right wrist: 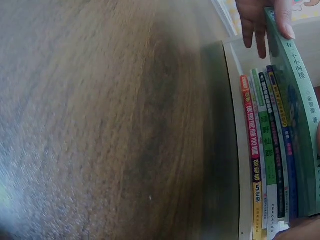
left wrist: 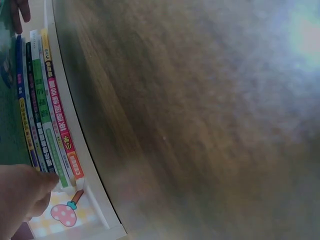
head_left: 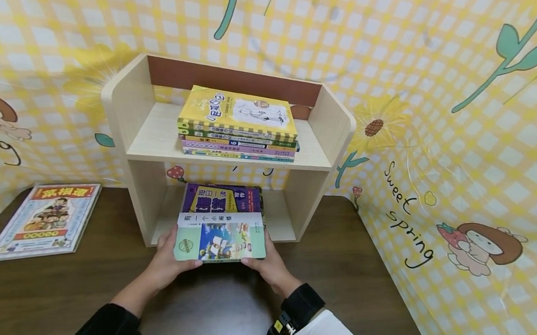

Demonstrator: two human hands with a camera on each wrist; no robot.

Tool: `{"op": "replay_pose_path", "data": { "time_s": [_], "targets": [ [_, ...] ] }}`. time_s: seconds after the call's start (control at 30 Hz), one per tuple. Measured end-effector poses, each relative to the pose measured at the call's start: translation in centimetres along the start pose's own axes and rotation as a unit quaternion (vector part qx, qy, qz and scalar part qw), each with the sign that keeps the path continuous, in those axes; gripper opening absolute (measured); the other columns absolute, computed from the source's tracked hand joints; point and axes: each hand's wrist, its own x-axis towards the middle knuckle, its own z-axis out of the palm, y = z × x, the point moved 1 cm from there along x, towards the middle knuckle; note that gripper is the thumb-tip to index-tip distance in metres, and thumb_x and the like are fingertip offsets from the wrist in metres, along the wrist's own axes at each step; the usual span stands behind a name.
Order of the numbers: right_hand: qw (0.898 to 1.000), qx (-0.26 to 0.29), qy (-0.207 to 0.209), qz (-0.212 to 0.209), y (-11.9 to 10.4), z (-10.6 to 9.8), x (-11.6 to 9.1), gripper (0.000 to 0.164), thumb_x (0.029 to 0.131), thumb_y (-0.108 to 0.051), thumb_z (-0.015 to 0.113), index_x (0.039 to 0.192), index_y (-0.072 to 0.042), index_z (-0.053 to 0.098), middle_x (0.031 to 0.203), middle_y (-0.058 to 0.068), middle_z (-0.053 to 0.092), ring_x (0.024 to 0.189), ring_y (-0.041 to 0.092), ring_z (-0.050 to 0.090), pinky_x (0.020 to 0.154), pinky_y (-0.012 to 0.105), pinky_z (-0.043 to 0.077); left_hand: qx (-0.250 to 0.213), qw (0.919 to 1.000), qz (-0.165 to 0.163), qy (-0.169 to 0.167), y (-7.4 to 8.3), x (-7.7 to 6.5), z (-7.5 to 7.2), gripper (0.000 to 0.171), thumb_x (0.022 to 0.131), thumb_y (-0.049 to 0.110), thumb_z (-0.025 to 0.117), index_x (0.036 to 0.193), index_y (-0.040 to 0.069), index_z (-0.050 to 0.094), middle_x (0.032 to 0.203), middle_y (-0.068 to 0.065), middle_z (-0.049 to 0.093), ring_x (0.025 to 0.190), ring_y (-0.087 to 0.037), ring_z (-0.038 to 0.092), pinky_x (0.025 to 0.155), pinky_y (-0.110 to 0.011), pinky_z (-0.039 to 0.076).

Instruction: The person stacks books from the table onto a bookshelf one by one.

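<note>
A green book (head_left: 231,239) with a pale title band and a picture of boats is held by both hands in front of the lower shelf. My left hand (head_left: 168,257) grips its left end, thumb (right wrist: 285,22) along the spine. At the other end my right hand (head_left: 270,267) grips it the same way. Just beneath and behind it, a purple-covered book (head_left: 222,198) tops a pile on the lower shelf. The spines (right wrist: 267,150) of several books in that pile show in the right wrist view. Whether the green book touches the pile, I cannot tell.
The two-tier wooden shelf (head_left: 310,158) stands against a yellow checked cloth (head_left: 450,104). On its upper tier lies a stack of books topped by a yellow one (head_left: 236,114). A pale-blue-edged book (head_left: 50,219) lies at the left of the dark table (head_left: 359,283).
</note>
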Motion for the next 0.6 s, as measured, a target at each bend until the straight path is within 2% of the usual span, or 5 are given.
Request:
{"op": "replay_pose_path", "data": {
  "time_s": [0.13, 0.23, 0.37, 0.6],
  "targets": [
    [1.000, -0.013, 0.016, -0.005, -0.1, 0.3, 0.2, 0.094, 0.086, -0.003, 0.070, 0.156, -0.017, 0.009, 0.151, 0.013, 0.038, 0.125, 0.029, 0.050, 0.107, 0.041, 0.036, 0.025, 0.9994, 0.019, 0.014, -0.1, 0.7, -0.1, 0.115, 0.074, 0.015, 0.084, 0.154, 0.002, 0.002, 0.151, -0.035, 0.003, 0.136, -0.052, 0.007, 0.107, -0.069, 0.016],
    [0.999, -0.034, 0.043, -0.001, -0.1, 0.5, 0.4, 0.093, 0.087, -0.006, 0.071, 0.156, -0.013, 0.009, 0.158, 0.018, 0.021, 0.140, 0.036, 0.029, 0.113, 0.051, 0.025, 0.041, 0.9984, 0.035, 0.020, -0.1, 1.3, 0.0, 0.112, 0.076, 0.013, 0.083, 0.154, 0.001, 0.003, 0.152, -0.034, 0.005, 0.137, -0.052, 0.009, 0.107, -0.068, 0.018],
    [0.995, -0.070, 0.076, -0.003, 0.1, 0.6, 1.1, 0.091, 0.087, -0.009, 0.072, 0.155, -0.008, 0.012, 0.160, 0.021, 0.005, 0.146, 0.038, 0.006, 0.115, 0.057, 0.015, 0.054, 0.9972, 0.047, 0.021, -0.3, 2.1, 0.0, 0.111, 0.078, 0.011, 0.081, 0.154, 0.001, 0.001, 0.154, -0.033, 0.006, 0.137, -0.052, 0.012, 0.108, -0.066, 0.018],
    [0.989, -0.121, 0.084, -0.011, 0.1, 0.4, 2.7, 0.091, 0.088, -0.013, 0.071, 0.155, -0.004, 0.010, 0.160, 0.022, 0.006, 0.146, 0.038, 0.004, 0.116, 0.056, 0.013, 0.059, 0.9962, 0.064, 0.005, -0.1, 3.7, -0.2, 0.103, 0.083, 0.009, 0.076, 0.154, 0.002, 0.002, 0.153, -0.032, 0.013, 0.135, -0.050, 0.022, 0.108, -0.064, 0.023]
  ]
}}
